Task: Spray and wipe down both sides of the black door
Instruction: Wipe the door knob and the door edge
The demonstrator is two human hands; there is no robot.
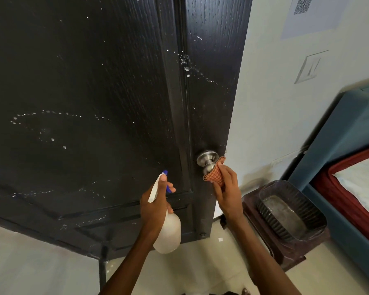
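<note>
The black door (94, 81) fills the upper left and centre of the frame, its wood-grain face dotted with white droplets: an arc of them at mid-left, a cluster near the upper centre beside the raised vertical moulding, and a scatter along the lower panel edge. A silver door knob (208, 161) sits on the door's right stile, right of centre in the frame. The left hand (156, 206), low in the centre, has its grip closed round the neck of a white spray bottle (167, 233), with the forefinger on the blue trigger and the thumb lying up along the white head; the blue nozzle points at the door, close to its face. The right hand (227, 188), just right of centre, holds an orange checked cloth (215, 173) pinched in its fingers, and the cloth is pressed against the knob, covering its lower right side. At lower right a dark ribbed bin (292, 213) lined with clear plastic stands on a dark brown stand by the pale wall. At the far right edge is a bed (349, 177) with a blue frame, red bedding and a white pillow. A light switch (310, 67) is on the wall at upper right, with a sheet of paper carrying a QR code above it.
</note>
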